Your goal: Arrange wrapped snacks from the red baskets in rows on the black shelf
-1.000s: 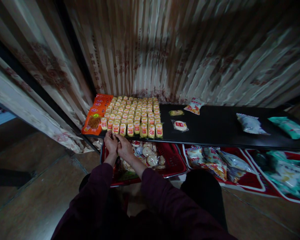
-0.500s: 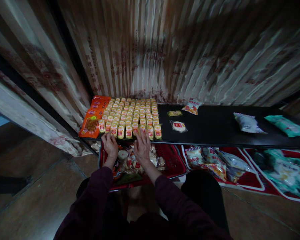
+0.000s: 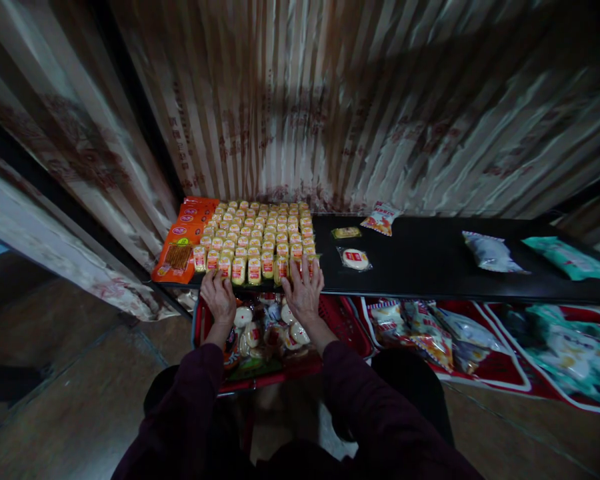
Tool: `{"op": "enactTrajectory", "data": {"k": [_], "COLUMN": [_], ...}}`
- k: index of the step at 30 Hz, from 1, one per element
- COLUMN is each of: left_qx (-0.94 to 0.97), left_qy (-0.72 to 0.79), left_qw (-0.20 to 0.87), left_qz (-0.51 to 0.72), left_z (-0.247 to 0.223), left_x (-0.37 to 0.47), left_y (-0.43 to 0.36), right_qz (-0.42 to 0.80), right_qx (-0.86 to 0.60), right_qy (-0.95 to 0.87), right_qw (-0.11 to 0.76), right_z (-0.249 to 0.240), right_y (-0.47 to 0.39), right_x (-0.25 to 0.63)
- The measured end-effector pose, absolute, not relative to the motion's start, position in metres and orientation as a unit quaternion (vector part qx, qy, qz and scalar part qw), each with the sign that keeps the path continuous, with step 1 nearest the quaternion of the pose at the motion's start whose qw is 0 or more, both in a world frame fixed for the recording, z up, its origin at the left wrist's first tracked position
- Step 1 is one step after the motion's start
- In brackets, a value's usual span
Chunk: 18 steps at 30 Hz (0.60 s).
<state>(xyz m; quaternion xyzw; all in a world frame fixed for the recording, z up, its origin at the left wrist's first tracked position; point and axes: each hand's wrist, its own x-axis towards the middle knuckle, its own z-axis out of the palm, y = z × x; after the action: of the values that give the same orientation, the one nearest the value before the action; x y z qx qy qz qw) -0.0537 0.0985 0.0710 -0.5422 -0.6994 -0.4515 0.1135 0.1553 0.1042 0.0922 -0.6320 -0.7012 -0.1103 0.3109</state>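
Rows of small yellow wrapped cakes (image 3: 254,270) with red labels stand packed together on the left part of a black shelf (image 3: 415,267). At the front row's left end, my left hand (image 3: 219,297) rests its fingertips against the cakes, fingers stretched. Near the row's right end, my right hand (image 3: 305,288) lies with spread fingers on the front cakes, partly covering them. Neither hand grips a cake. Left of the rows lie orange snack packets (image 3: 183,243), overlapping. Below the hands, a red basket (image 3: 340,320) holds round wrapped biscuits and other packets.
Right of the rows lie a single yellow cake (image 3: 347,233), a round wrapped biscuit (image 3: 355,259), a red-and-white bag (image 3: 381,219), a pale bag (image 3: 491,252) and a green bag (image 3: 570,257). More baskets (image 3: 523,380) of bags stand under the shelf. A striped curtain (image 3: 300,100) hangs behind.
My right hand has moved right along the front row, from its middle to near its right end. My left hand stays at the left end. The view has shifted slightly.
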Motion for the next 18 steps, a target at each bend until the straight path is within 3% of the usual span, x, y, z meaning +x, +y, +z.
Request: {"op": "enactTrajectory", "data": {"k": [7, 18], "left_qx": [-0.569, -0.623], "left_qy": [-0.660, -0.660], "left_qw": [0.128, 0.137], "left_qz": [-0.474, -0.396], "left_z": [0.066, 0.067], "left_x": [-0.047, -0.039], "left_y": [0.104, 0.113], "right_qz": [-0.120, -0.119], "right_qx": [-0.628, -0.615], "right_qy": [-0.710, -0.728], "right_qw": [0.294, 0.277], "right_z": [0.093, 0.092], "right_y": [0.110, 0.116], "right_x": [0.157, 0.158]}}
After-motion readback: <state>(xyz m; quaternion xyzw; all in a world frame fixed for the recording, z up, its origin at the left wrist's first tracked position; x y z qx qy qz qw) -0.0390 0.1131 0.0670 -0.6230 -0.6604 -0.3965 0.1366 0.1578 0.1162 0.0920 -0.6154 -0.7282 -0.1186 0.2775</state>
